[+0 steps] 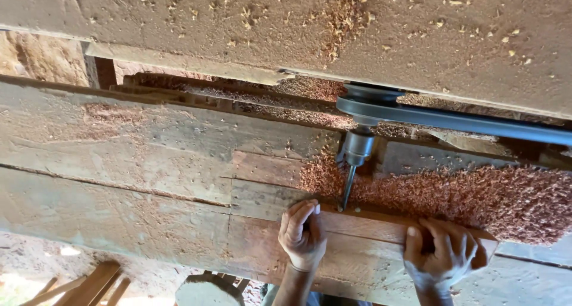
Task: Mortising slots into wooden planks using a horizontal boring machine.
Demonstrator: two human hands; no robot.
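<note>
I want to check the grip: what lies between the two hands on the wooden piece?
In the head view, between the left hand and the right hand, a bare stretch of the wooden piece shows. The drill bit meets its far edge there.

Sawdust-strewn plank bench [119,163], sunlit floor [36,276]

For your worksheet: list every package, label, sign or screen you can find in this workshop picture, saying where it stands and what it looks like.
None in view: no package, label, sign or screen.
What shows instead: both hands, left hand and right hand, grip a reddish wooden piece against a drill bit on a worn bench heaped with sawdust.
</note>
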